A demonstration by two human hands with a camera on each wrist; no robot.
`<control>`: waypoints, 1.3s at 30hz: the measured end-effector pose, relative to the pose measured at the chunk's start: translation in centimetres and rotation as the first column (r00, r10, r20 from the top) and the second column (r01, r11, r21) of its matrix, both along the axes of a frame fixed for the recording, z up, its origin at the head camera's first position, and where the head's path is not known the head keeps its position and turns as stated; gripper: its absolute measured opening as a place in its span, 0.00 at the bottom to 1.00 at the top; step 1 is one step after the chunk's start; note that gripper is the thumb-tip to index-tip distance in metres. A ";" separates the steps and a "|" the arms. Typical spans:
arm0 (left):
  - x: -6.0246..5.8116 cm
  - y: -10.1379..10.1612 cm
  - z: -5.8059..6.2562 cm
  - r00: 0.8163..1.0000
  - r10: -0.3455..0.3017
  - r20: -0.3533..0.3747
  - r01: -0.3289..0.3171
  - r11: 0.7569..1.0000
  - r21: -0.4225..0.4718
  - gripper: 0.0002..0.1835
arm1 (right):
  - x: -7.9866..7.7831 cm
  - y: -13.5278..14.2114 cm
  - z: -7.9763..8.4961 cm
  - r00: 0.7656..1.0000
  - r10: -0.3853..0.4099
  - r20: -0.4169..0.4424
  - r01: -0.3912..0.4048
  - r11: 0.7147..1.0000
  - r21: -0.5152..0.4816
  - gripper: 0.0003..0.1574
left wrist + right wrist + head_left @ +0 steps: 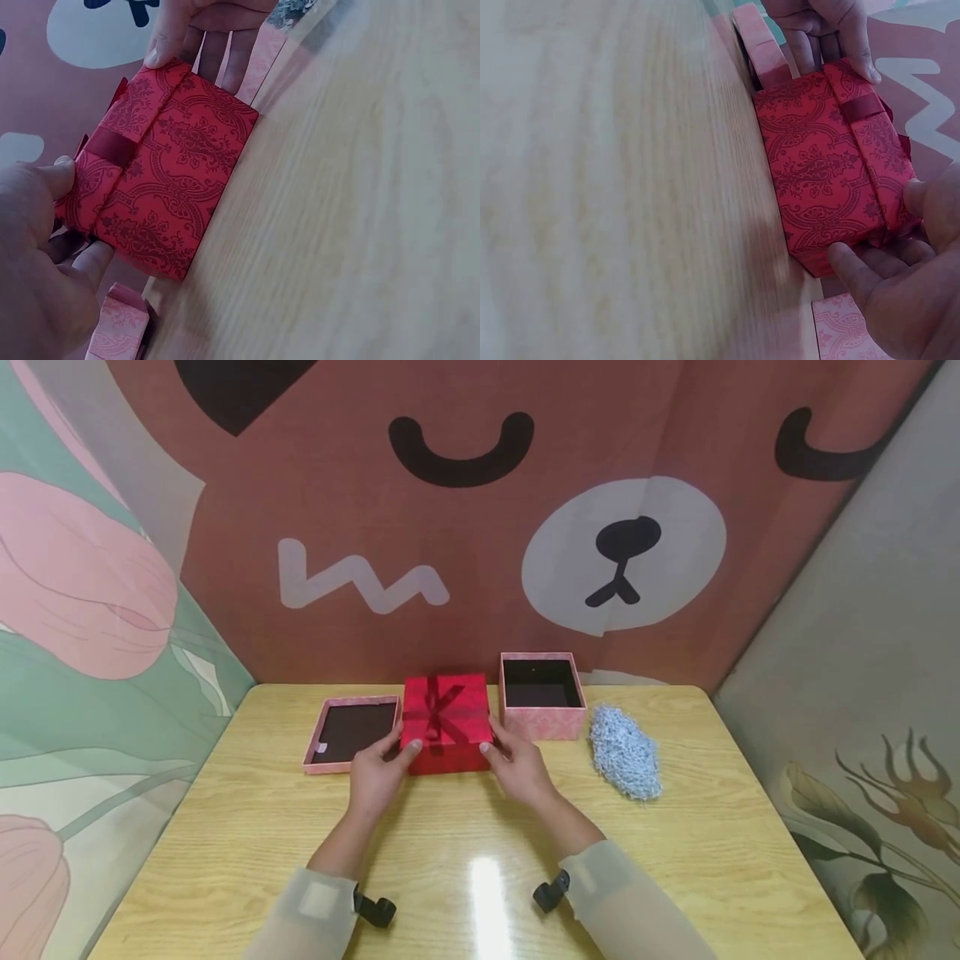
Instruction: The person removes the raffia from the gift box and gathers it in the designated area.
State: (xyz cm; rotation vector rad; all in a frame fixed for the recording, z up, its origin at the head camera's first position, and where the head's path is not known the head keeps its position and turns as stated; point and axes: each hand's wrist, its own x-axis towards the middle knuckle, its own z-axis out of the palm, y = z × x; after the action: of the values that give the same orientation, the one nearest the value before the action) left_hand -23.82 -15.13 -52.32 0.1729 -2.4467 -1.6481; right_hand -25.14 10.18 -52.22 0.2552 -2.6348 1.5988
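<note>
A red patterned gift box point(450, 760) with its lid on and a dark red ribbon bow point(435, 708) on top stands on the table between both hands. My left hand point(378, 777) grips its left side, thumb at the lid's front edge, fingers along the side. On the right side my right hand point(522, 768) holds it the same way. The wrist views show the box's front face point(180, 172) with its floral print and a ribbon band point(862, 107) round the lid. The fingertips behind the box are partly hidden.
Left of the red box lies an upturned pink lid point(352, 735) with a dark inside. A pink open box point(543, 723), dark within, stands at the back right. Beside it sits a bundle of light blue shredded paper point(625, 752). A printed curtain point(337, 510) hangs behind the table.
</note>
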 end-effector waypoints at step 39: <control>8.6 1.7 -0.4 0.998 -0.055 0.022 0.050 0.985 0.162 0.33 | 9.7 2.9 -0.6 0.999 0.038 -0.029 -0.042 0.986 -0.161 0.37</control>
State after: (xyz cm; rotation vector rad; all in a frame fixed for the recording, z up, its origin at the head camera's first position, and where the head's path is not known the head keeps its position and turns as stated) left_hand -15.23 -13.43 -52.72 0.1549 -2.3550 -1.8790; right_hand -15.47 13.08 -52.84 0.3208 -2.4786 1.7967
